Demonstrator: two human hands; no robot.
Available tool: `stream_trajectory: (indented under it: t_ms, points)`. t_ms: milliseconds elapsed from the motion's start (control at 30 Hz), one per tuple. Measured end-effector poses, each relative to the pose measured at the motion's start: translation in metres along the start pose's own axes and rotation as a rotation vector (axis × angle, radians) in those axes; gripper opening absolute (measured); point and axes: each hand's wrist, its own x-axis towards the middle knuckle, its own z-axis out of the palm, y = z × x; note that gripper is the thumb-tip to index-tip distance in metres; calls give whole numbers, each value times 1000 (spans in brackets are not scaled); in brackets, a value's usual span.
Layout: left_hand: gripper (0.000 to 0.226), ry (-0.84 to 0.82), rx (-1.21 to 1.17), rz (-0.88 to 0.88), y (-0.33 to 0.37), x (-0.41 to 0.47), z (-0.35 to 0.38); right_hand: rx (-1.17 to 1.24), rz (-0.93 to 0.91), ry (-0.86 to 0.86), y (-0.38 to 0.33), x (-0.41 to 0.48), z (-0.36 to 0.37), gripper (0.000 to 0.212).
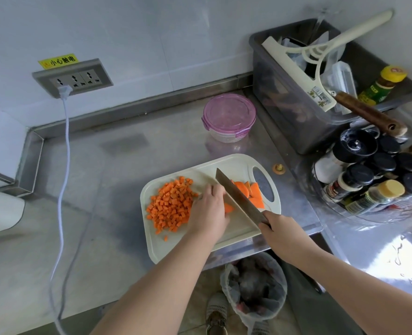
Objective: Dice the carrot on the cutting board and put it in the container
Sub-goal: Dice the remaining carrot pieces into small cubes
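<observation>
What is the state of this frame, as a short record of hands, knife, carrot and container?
hands: left hand holds down an orange carrot piece; right hand grips the steel kitchen knife
uncut: flat orange carrot slices right of the blade
diced: pile of small orange carrot cubes on the cream plastic cutting board
container: round clear container with pink lid, lid on, behind the board
progress: cutting unfinished

Kitchen, no question. I'm at a stainless steel worktop (103, 177) with diced carrot (171, 206) on a cutting board (176, 247), a bunch of spice jars (369, 175) on my right, a sauce bottle (381, 87) in a grey tub (284, 105), and a wall socket (73, 78) behind.
</observation>
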Motion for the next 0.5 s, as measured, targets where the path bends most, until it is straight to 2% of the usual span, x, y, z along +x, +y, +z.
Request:
stream_trajectory:
  t_ms: [133, 233, 500]
  points:
    - [50, 58, -113, -57, 1, -3, 4, -60, -17, -25, -2, 1, 3, 17]
    - [44, 85, -172, -85, 0, -3, 6, -102, -44, -47, -6, -2, 8, 25]
    - [36, 93, -232, -76, -8, -1, 5, -144, -64, -56, -13, -5, 14, 25]
